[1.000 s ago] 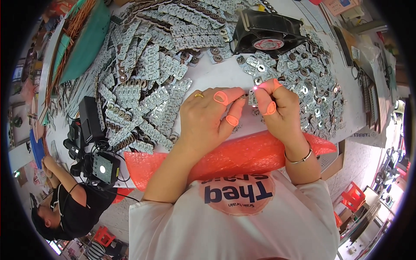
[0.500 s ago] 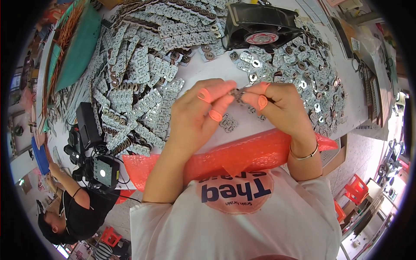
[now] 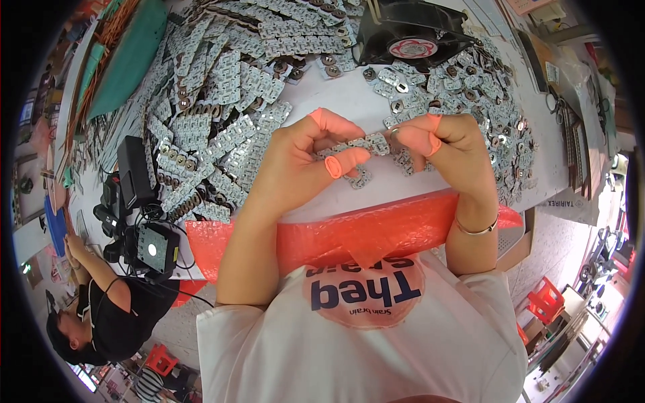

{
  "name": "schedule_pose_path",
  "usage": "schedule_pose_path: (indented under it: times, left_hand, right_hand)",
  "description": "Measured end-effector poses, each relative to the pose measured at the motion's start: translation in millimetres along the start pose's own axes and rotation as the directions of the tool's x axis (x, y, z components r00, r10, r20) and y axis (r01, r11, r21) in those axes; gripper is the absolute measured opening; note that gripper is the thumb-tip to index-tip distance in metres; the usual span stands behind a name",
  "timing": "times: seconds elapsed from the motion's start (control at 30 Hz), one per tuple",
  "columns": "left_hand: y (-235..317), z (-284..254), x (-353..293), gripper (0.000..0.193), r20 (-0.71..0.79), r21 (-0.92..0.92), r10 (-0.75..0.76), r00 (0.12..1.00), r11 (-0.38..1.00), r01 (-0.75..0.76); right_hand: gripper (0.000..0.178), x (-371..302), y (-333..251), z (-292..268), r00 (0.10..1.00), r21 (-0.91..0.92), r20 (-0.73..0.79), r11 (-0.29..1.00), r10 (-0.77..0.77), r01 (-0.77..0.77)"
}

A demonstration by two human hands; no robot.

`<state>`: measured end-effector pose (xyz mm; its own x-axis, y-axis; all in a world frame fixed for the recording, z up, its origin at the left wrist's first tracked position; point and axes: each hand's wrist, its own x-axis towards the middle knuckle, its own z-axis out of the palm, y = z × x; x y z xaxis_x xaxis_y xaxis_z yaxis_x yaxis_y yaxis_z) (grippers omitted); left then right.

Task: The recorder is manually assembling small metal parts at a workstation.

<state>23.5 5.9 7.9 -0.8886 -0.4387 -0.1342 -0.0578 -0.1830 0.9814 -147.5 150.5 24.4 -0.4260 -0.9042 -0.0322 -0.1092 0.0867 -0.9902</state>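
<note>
Orange-pink finger cots cover the thumb and forefinger tips of both my hands. My left hand [image 3: 295, 158] is closed on a short panel of small pale circuit boards [image 3: 373, 143], held between thumb and fingers above the white tabletop. Just right of the panel's end, my right hand [image 3: 453, 144] is closed in a pinch. A tiny piece shows at its fingertips, too small to name. Below the left thumb lies a loose small circuit board [image 3: 361, 179]. More small boards [image 3: 405, 161] lie under the right fingertips, partly hidden.
Many board panels [image 3: 225, 87] are heaped on the left, and separated small boards [image 3: 470, 87] on the right. A black fan [image 3: 413, 33] stands at the back. Red bubble wrap [image 3: 322, 238] covers the near edge. Black devices with cables [image 3: 154, 248] and a co-worker [image 3: 114, 309] are at left.
My hands have moved slightly apart, the right one to the right. The panel in my left hand now shows between them. The co-worker has shifted a little.
</note>
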Motion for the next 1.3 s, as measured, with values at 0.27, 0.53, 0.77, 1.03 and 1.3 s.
schedule_pose_path:
  times: [0.27,0.53,0.77,1.03,1.3]
  left_hand:
    - [5,-8,-2,0.019,0.073,0.159,0.017,0.997,0.987,-0.029]
    - [5,-10,1,0.018,0.137,-0.226,-0.099,0.986,0.966,0.128]
    - [-1,1,0,0.019,-0.055,0.031,0.245,0.968,0.969,-0.244]
    - [-2,5,4,0.019,0.017,0.416,0.52,0.854,0.773,-0.478]
    - [-7,13,5,0.02,-0.143,0.368,0.522,0.841,0.817,-0.444]
  right_hand:
    - [0.014,0,7,8,0.982,-0.126,0.18,0.99,-0.047,0.071]
    - [0.019,-1,8,15,0.975,-0.117,0.195,0.985,-0.106,0.131]
    - [0.021,-2,2,25,0.994,0.169,-0.027,0.981,0.104,-0.098]
    - [0.017,-2,6,28,0.997,-0.048,-0.063,0.998,-0.037,0.034]
    - [0.016,-1,3,32,0.988,0.01,-0.144,0.999,0.052,-0.051]
